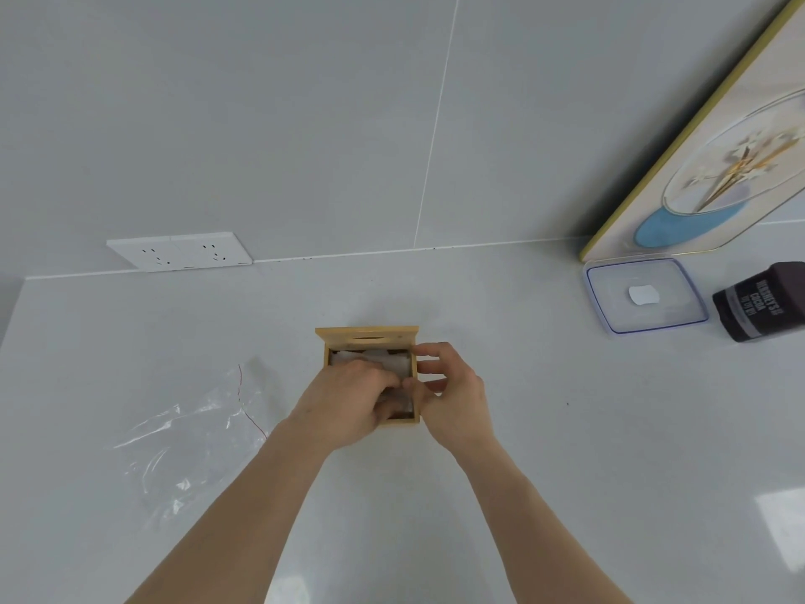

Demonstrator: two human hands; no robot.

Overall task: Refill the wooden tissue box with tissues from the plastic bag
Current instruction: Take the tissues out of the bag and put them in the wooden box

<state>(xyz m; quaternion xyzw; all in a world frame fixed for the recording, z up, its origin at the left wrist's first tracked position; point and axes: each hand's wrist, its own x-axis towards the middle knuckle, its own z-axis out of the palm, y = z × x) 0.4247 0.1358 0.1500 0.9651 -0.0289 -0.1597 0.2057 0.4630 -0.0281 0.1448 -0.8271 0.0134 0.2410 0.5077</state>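
The wooden tissue box [368, 337] stands open in the middle of the white counter, its slotted lid tipped up at the far side. White tissues [394, 364] fill the inside. My left hand [348, 396] lies over the box with its fingers curled down onto the tissues. My right hand [453, 390] rests at the box's right wall, thumb and fingertips pinching at the tissue edge there. The clear plastic bag [187, 442], crumpled and with a thin red strip, lies flat on the counter to the left of the box.
A lidded clear plastic container [644, 294] and a dark cocoa tin [762, 300] stand at the back right, below a framed picture [714, 150] leaning on the wall. A white double socket [180, 251] sits on the wall at the back left.
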